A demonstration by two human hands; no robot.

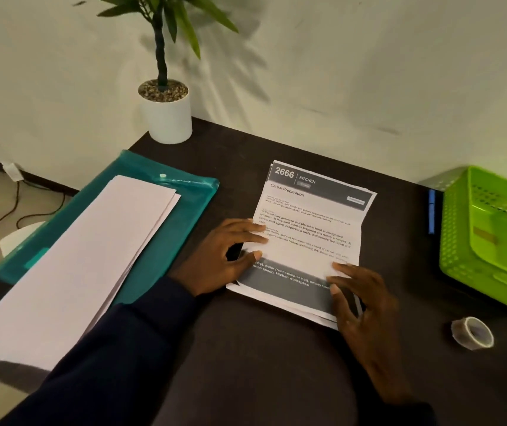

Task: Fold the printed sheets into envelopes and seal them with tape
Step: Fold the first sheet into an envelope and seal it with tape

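At the dark bench [261,358], I pin a printed sheet [310,216] headed "2666 Kitchen, Cereal Preparation" face up near the middle of the top.

My left hand [218,259] reaches in from a dark sleeve [117,348]. Its fingers [253,236] are spread and only lightly bent, with the tips pressing the sheet's left edge. The thumb rests where the white text area meets the grey footer band.

My right hand [362,305] lies palm down over the near right corner. The forefinger and thumb tips are on the paper and the other fingers fan out toward the bench.

Neither hand grips anything. Both press flat, I judge to stop the paper sliding while a fold is lined up or creased. The sheet's right edge kinks partway up, which suggests a crease. More paper edges show under the near edge, though I cannot tell how many layers lie there.

A stack of plain white sheets [77,265] rests on a teal folder [190,207] to my left, within reach for the next folds. The roll of clear tape [473,333] sits on the bench near my right hand, apart from it and untouched, so sealing looks not yet begun. A green basket [491,241] stands at the far right, likely for finished envelopes, with a blue object [431,210], perhaps a pen, beside it. A potted plant [166,115] marks the back corner.
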